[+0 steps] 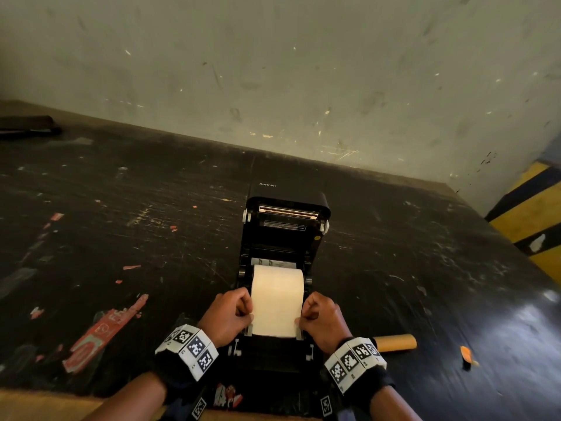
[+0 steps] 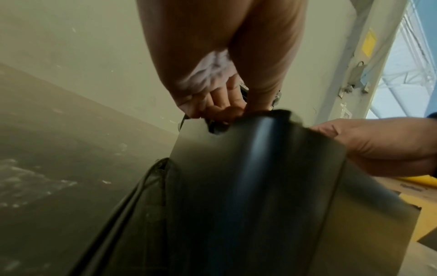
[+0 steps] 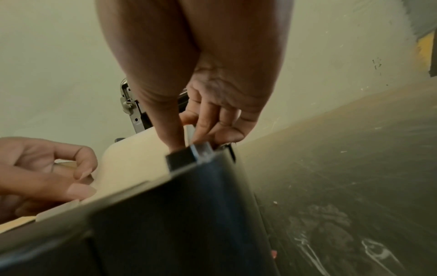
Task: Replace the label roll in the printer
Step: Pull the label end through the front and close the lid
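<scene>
A black label printer (image 1: 285, 238) stands open on the bench, its lid (image 1: 287, 205) tipped back. A cream label roll (image 1: 277, 281) sits in the bay, and its strip (image 1: 274, 317) is drawn forward over the front. My left hand (image 1: 247, 314) has curled fingers and pinches at the left paper guide (image 1: 249, 329), at the strip's edge. My right hand (image 1: 300, 319) pinches the right paper guide (image 3: 191, 136) between thumb and forefinger. The right wrist view shows both hands (image 3: 80, 183) flanking the strip (image 3: 132, 162). The left wrist view shows curled fingers (image 2: 220, 110) behind the printer's housing (image 2: 248, 186).
An empty cardboard core (image 1: 394, 342) lies on the bench right of the printer, with an orange scrap (image 1: 467, 357) further right. Red sticker remains (image 1: 103, 335) mark the dark scratched bench (image 1: 121, 223) on the left. A scuffed wall (image 1: 303, 71) rises close behind.
</scene>
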